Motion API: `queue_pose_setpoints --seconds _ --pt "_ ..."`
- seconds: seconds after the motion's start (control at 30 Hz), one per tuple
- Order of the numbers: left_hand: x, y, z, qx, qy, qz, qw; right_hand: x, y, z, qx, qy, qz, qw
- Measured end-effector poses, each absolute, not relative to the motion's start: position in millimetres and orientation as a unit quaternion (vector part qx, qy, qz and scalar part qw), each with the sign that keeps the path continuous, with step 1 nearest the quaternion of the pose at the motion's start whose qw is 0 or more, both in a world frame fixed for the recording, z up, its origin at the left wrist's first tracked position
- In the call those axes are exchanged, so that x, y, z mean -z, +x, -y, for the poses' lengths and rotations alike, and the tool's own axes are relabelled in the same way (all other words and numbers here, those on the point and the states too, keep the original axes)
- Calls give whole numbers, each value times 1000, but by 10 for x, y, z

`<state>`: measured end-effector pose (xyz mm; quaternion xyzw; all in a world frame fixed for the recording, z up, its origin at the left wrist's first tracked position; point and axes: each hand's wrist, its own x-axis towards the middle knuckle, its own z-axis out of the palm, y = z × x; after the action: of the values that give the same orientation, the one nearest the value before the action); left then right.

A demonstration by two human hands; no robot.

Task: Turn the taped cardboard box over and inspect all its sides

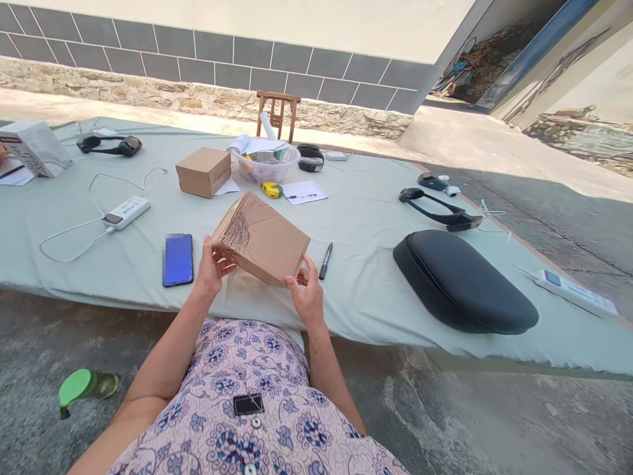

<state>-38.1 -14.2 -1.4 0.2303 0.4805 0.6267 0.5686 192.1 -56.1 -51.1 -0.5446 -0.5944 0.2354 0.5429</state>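
Observation:
A brown cardboard box is held tilted between my two hands above the near edge of the table. Black scribbled marks run over its left end. My left hand grips the left lower corner, with the fingers curled under it. At the right lower corner, my right hand has its thumb on the near face and its fingers round the side. A black marker pen lies on the cloth just right of my right hand. Left of my left hand lies a phone with a blue screen.
Behind the held box are another cardboard box, a yellow tape measure, paper and a filled plastic basket. A black case stands right, near a headset. A cabled power bank lies left.

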Motion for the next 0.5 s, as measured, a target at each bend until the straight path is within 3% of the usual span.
queue_pose_setpoints --seconds 0.27,0.5 --pt "-22 -191 211 -671 323 -343 572 524 1861 583 -184 -546 595 561" --pt "-62 -184 252 -678 387 -322 535 506 1742 625 -170 -547 596 563"
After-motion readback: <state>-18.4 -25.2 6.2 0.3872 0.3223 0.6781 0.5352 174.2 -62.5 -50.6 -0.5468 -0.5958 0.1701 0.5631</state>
